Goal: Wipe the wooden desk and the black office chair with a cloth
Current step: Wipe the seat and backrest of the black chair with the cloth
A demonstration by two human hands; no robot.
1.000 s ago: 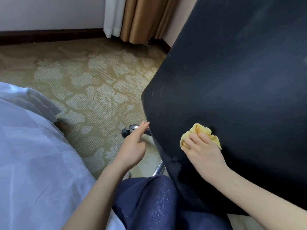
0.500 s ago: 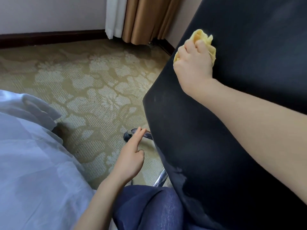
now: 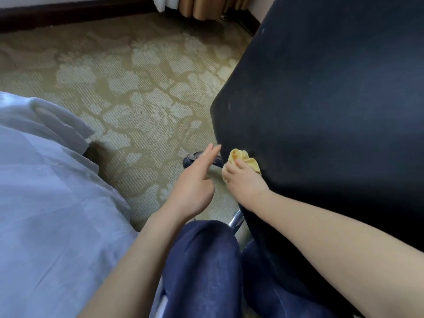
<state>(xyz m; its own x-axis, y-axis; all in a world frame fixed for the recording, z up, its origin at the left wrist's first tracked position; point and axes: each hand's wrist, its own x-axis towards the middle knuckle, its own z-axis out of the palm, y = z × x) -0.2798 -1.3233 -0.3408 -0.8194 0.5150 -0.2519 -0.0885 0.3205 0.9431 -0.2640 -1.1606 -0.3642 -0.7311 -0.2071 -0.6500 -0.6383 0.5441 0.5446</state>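
The black office chair (image 3: 321,106) fills the right side of the view, its broad dark back tilted toward me. My right hand (image 3: 245,182) grips a crumpled yellow cloth (image 3: 244,158) and presses it against the chair's lower left edge. My left hand (image 3: 195,184) hovers just left of that edge, fingers loosely spread, fingertips close to the chair and holding nothing. The wooden desk is out of sight.
A chair caster (image 3: 195,158) and a chrome base leg (image 3: 236,219) show beneath the chair. White bedding (image 3: 46,203) covers the left. My knee in dark blue trousers (image 3: 202,260) is at the bottom centre. Patterned carpet (image 3: 137,88) runs to a dark skirting board and curtains (image 3: 202,8).
My right hand has swept the cloth down from the upper part of the chair back to its lower left edge. The left hand has stayed by the edge.
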